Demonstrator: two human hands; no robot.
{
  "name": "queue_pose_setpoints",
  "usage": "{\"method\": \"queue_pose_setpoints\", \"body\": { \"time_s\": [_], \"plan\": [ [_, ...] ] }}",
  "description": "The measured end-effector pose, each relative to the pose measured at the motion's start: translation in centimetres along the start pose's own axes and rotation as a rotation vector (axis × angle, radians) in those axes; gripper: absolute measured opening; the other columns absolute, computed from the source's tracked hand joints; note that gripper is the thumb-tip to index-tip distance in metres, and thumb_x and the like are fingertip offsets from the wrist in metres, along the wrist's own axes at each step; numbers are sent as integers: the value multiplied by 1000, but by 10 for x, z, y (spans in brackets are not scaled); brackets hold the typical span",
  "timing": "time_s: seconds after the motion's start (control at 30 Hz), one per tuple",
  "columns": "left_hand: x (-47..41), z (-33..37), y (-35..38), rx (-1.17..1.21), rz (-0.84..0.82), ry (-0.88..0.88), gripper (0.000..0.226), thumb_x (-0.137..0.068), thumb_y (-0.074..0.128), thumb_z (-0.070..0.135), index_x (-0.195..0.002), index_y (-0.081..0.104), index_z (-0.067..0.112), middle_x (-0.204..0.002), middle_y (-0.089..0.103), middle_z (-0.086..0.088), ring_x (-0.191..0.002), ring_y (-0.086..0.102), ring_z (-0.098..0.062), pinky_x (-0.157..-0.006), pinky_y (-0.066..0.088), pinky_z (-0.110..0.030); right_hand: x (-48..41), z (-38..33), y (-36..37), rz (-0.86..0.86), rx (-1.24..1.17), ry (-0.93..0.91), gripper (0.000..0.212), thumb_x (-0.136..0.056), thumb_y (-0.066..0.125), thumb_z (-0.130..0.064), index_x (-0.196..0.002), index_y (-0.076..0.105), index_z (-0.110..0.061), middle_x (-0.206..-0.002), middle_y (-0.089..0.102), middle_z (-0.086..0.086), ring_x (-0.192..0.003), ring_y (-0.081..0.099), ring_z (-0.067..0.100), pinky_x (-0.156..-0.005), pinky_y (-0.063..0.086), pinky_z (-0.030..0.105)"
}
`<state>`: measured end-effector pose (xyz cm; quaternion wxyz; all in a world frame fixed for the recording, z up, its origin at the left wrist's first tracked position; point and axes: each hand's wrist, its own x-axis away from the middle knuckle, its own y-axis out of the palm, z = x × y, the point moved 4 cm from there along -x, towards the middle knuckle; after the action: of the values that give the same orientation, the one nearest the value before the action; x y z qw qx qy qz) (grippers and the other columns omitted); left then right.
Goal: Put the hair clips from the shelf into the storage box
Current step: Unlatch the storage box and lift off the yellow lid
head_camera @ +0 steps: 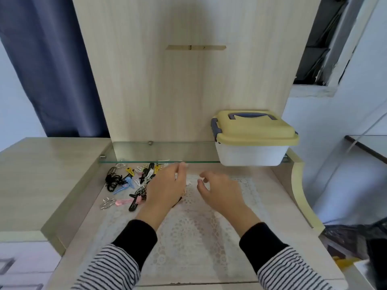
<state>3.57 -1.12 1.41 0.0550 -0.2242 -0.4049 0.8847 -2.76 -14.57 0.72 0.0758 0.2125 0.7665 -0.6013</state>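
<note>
Hair clips (129, 183): a loose many-coloured pile, centre left, lying just below the front edge of the glass shelf (159, 152).
Left hand (165, 186): shown back-up just right of the pile, fingers stretched toward the shelf edge. Whether anything is pinched cannot be told.
Lace mat (188, 231): spread beneath both hands.
Right hand (219, 194): centre of frame, fingers loosely curled, nothing held.
Storage box (251, 151): centre right, on the glass shelf, its yellow lid (255, 128) closed.
Step in hand: gathering is judged barely begun. The lid is best unclasped first, and the clips then carried in small bunches so that none is dropped.
</note>
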Motion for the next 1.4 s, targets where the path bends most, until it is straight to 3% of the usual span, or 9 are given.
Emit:
{"method": "queue_pose_setpoints", "body": {
  "time_s": [0.13, 0.23, 0.37, 0.53, 0.67, 0.77, 0.87, 1.07, 1.4],
  "plan": [
    [-29, 28, -5, 419, -67, -90, 44, -99, 31, 45, -102, 63, 15, -104, 67, -12, -95, 61, -27, -85, 48, -41, -22, 13, -41, -175, -297, 81, 25, -90, 48, -36, -104, 67, -26, -99, 66, -11, -89, 60, 12, -75, 50, 28],
    [-51, 48, 0, 655, -165, -229, 24, -97, 39, 39, -97, 58, 25, -112, 63, -10, -106, 59, -29, -90, 48, -41, -32, 18, -81, -222, -500, 73, 21, -89, 53, -27, -93, 70, -15, -94, 69, -1, -85, 63, 17, -74, 49, 28],
    [-78, 74, 14, 805, -249, -363, 12, -97, 42, 33, -98, 49, 23, -103, 56, -5, -96, 55, -24, -79, 47, -32, -49, 38, -134, -166, -774, 132, 17, -89, 58, -21, -93, 71, -12, -87, 73, 1, -78, 69, 14, -74, 56, 28],
    [-97, 96, 33, 815, -329, -429, 22, -94, 48, 28, -74, 53, 19, -87, 54, -7, -81, 50, -24, -79, 43, -34, -75, 105, -165, 197, -672, 241, 14, -86, 57, -16, -89, 69, -11, -86, 72, 8, -82, 68, 24, -76, 59, 38],
    [-108, 104, 48, 790, -331, -436, 21, -93, 50, 36, -82, 56, 19, -85, 58, -4, -81, 54, -22, -80, 46, -34, -87, 164, -164, 359, -432, 372, 21, -88, 53, -15, -104, 67, -10, -102, 68, 6, -95, 60, 19, -76, 44, 21],
    [-115, 103, 59, 801, -322, -450, 27, -94, 46, 41, -101, 58, 18, -94, 62, 0, -92, 58, -21, -85, 48, -34, -94, 196, -155, 311, -393, 466, 14, -90, 51, -19, -95, 64, -15, -94, 61, 1, -91, 54, 19, -78, 39, 21],
    [-121, 103, 63, 799, -288, -473, 39, -93, 43, 44, -114, 60, 16, -108, 65, -4, -100, 60, -22, -88, 50, -36, -97, 214, -139, 219, -496, 556, 34, -89, 53, -23, -59, 36, -20, -62, 36, -4, -63, 35, 14, -56, 28, 20],
    [-130, 102, 70, 832, -272, -479, 31, -92, 44, 42, -104, 60, 18, -96, 62, -6, -81, 58, -20, -72, 51, -30, -98, 226, -121, 150, -779, 651, 31, -86, 63, -32, -76, 65, -3, -73, 57, 10, -71, 52, 23, -70, 49, 36],
    [-124, 93, 59, 871, -273, -472, 23, -82, 53, 38, -92, 57, 17, -86, 56, -10, -79, 55, -23, -70, 46, -36, -82, 218, -126, 150, -899, 594, 23, -85, 64, -13, -66, 56, -4, -58, 45, 6, -52, 42, 16, -52, 42, 24]
  ]
}}
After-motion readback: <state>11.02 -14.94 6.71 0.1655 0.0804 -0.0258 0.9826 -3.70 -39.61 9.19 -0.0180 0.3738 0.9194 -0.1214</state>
